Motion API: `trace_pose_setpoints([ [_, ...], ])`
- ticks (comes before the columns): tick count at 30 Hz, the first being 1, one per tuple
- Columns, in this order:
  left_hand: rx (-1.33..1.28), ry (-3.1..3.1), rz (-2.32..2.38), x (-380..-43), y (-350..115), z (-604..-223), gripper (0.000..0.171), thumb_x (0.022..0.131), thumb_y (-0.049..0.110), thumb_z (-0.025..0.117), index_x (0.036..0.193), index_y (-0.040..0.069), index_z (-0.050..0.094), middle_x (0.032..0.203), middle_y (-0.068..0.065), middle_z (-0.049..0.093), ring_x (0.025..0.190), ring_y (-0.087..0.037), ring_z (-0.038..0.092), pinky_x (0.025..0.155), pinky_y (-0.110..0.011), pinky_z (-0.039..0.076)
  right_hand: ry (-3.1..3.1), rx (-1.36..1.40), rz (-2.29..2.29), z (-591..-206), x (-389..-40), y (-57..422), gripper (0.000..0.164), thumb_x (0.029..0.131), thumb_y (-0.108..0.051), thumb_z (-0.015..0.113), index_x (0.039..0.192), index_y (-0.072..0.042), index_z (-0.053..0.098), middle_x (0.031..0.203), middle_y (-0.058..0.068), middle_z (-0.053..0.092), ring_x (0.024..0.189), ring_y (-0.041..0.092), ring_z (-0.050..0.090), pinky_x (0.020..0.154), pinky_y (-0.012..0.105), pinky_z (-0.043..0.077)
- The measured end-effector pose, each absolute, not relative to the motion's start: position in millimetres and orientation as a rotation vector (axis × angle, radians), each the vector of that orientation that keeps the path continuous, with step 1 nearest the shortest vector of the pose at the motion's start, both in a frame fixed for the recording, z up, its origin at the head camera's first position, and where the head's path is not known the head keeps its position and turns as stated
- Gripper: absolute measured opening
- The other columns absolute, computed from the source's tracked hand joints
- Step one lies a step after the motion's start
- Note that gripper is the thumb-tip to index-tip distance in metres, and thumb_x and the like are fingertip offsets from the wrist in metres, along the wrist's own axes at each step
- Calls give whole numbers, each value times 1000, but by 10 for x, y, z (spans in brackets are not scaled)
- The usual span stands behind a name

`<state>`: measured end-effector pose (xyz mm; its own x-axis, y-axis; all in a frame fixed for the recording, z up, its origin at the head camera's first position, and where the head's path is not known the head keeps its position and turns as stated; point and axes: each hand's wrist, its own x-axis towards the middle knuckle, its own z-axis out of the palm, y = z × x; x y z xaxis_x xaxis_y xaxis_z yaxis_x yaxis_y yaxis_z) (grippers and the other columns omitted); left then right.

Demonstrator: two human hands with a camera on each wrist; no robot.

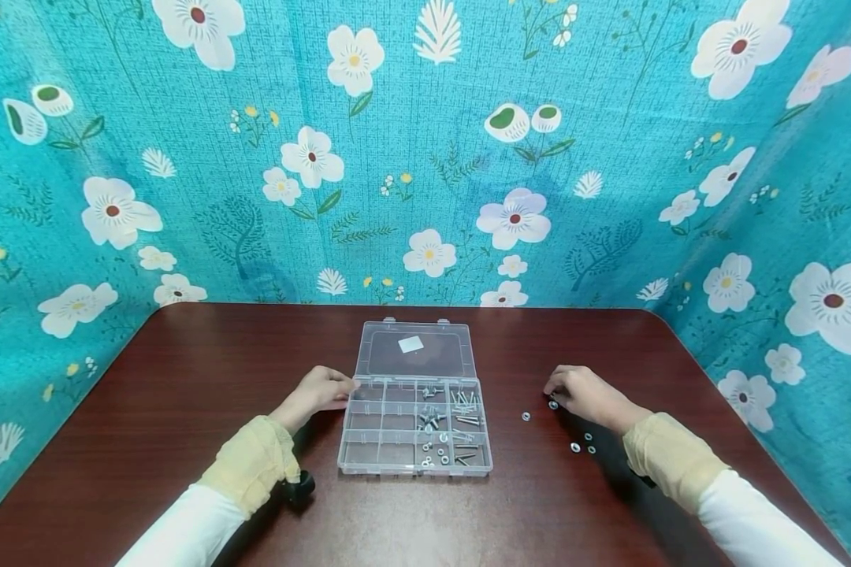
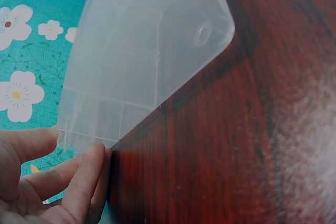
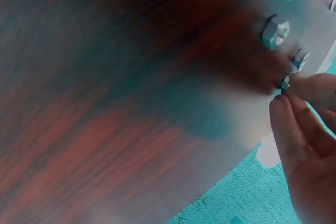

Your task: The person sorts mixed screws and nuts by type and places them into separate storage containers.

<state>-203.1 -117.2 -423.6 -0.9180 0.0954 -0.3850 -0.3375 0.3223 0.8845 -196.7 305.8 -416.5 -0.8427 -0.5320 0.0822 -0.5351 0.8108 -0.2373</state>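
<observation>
A clear plastic compartment box [image 1: 397, 471] lies on the table with its lid [image 1: 376, 350] folded back. My left hand [image 1: 321, 389] grips the box's left side near the hinge; in the left wrist view, thumb and fingertips meet the translucent wall [image 2: 121, 51]. Right of the box, my right hand [image 1: 587, 391] is low over the table. It pinches a small hex nut [image 3: 285, 83] between thumb and fingertip, partly hidden. Close by, another nut [image 3: 300, 60] and a larger nut [image 3: 275, 32] lie loose. Screws [image 1: 466, 400] and nuts [image 1: 444, 460] fill several right-hand compartments.
More loose nuts lie on the dark wooden table [image 1: 255, 346], one nut [image 1: 526, 416] between box and right hand, another nut [image 1: 575, 447] nearer the front. A flowered teal curtain [image 1: 411, 189] hangs behind the table's back edge. A white label [image 1: 410, 344] is on the lid.
</observation>
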Motion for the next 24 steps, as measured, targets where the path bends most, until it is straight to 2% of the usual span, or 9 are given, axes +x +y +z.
trace_pose_setpoints([
  [12, -207, 2247, 1621, -2029, -1169, -4228, 33, 90, 5, 57, 112, -19, 53, 110, -27, 57, 89, -23, 60, 74, -31, 56, -2965, 941, 464, -4140, -2022, 2957, 13, 69, 7, 69, 71, -6, 67, 72, -2, 57, 63, 9, 51, 53, 22, 47],
  [24, -219, 2259, 1593, -2028, -1162, -4240, 33, 90, 7, 59, 112, -17, 55, 108, -26, 58, 86, -21, 60, 74, -31, 56, -2816, 1157, 556, -4049, -1815, 2484, 11, 70, 5, 70, 72, -5, 68, 72, -3, 58, 64, 5, 50, 53, 17, 47],
])
